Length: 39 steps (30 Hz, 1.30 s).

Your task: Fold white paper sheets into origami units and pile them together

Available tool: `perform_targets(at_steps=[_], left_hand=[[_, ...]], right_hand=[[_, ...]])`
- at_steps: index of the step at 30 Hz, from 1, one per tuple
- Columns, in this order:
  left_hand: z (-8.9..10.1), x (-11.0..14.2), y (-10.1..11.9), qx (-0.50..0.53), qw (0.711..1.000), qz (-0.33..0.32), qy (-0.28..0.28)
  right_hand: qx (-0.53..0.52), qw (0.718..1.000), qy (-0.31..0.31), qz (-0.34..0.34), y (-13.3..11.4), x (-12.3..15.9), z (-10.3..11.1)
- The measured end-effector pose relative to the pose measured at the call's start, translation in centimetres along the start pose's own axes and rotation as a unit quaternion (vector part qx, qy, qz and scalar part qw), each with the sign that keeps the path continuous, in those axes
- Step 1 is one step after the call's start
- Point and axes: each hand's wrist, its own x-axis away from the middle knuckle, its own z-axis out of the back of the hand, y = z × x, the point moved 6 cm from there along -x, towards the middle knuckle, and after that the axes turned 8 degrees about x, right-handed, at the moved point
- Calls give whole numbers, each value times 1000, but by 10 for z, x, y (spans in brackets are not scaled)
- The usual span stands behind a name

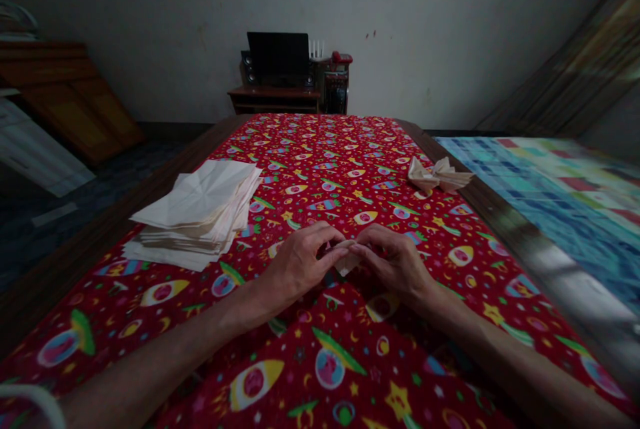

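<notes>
while both forearms reach in from the bottom of the view, the left hand (297,270) and the right hand (393,263) meet above the red rocket-print cloth (320,142) that covers the worktop (113,229). each grip is clamped from its own side on a small folded paper (347,259), the fingertips (340,250) of both hands pinched close together on it. the paper sits between the hands, low over the cloth; whether it touches the cloth i cannot tell. to the left of the hands lies a thick stack of creased white paper sheets (195,212), its top sheet marked with radiating fold lines. farther ahead on the right, near the worktop's edge, rests a loose cream folded paper shape (440,175), somewhat like a bow. beyond the far end stands a small wooden desk (274,99) with a dark monitor (278,59), and a red telephone (342,57) sits just beside it. a wooden cabinet (65,92) stands at the left, and a blue checked cover (550,202) spreads out on the right.
</notes>
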Motion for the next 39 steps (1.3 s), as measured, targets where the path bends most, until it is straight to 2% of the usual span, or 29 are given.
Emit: perform_targets(at_steps=[7,10,15,22,28,30,39], left_hand=[[9,-1,-1,72,996,21,41],[16,-2,-2,79,994,36,67],[26,0,-11,57,991,40,110],[25,3,-22,31,993,47,104],[34,5,-27,-31,993,29,109],[36,6,-29,-49,993,24,104],[34,9,-37,-58,997,33,48]], right_hand=[[5,1000,1,18,-9,0,1],[8,1000,5,15,-10,1,3],[-16,999,31,-15,1,1,8],[-9,998,48,-30,7,0,11],[37,993,55,-101,23,1,14],[56,991,51,-106,28,1,15],[181,983,21,-3,21,2,11]])
